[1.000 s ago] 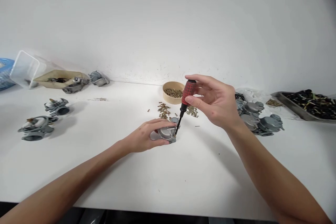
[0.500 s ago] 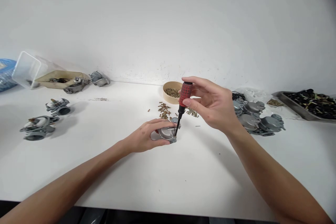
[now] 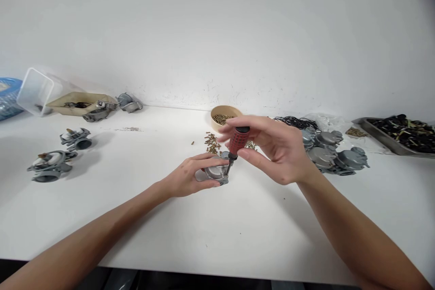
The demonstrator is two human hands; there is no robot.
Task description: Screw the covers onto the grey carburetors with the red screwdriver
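My left hand (image 3: 190, 176) grips a grey metal carburetor (image 3: 216, 172) from its left side, on the white table (image 3: 190, 235). The fingers of my right hand (image 3: 272, 145) are round the red and black handle of a screwdriver (image 3: 239, 142). Its shaft points down, slightly tilted, with the tip at the right edge of the carburetor; any screw under the tip is too small to make out. Loose brass screws (image 3: 212, 143) lie just behind the carburetor, near a round tan bowl (image 3: 215, 120) of more screws.
Two carburetors with white parts (image 3: 50, 163) stand at the left. Behind them are a tan tray (image 3: 63, 108) and a clear plastic bin (image 3: 36, 93). At the right are several carburetors (image 3: 351, 159), black rings (image 3: 297, 122) and a metal tray (image 3: 390, 138) of black parts.
My right hand and the screwdriver handle have come lower, and more of the shaft is hidden. My right fingers reach further left over the handle. My left hand and the carburetor stay in place.
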